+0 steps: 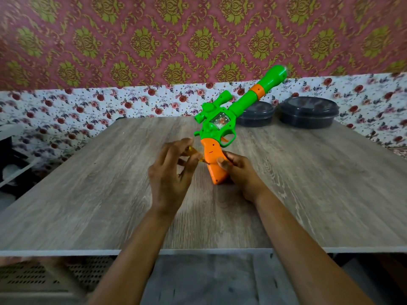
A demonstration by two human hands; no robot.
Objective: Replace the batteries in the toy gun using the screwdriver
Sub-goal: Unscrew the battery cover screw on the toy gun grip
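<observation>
The green toy gun (222,119) stands tilted on the butt of its orange grip (212,160), barrel pointing up and to the right. My right hand (236,172) holds the grip from the right side, thumb on its front face. My left hand (171,172) pinches a screwdriver with a clear amber handle (193,151); its tip meets the left edge of the grip. My fingers hide most of the screwdriver. No batteries are in sight.
The gun stands on a grey wood-grain table (110,183). Two dark round lidded containers (308,112) sit at the table's far right, just behind the gun. A floral cloth and patterned wall lie beyond.
</observation>
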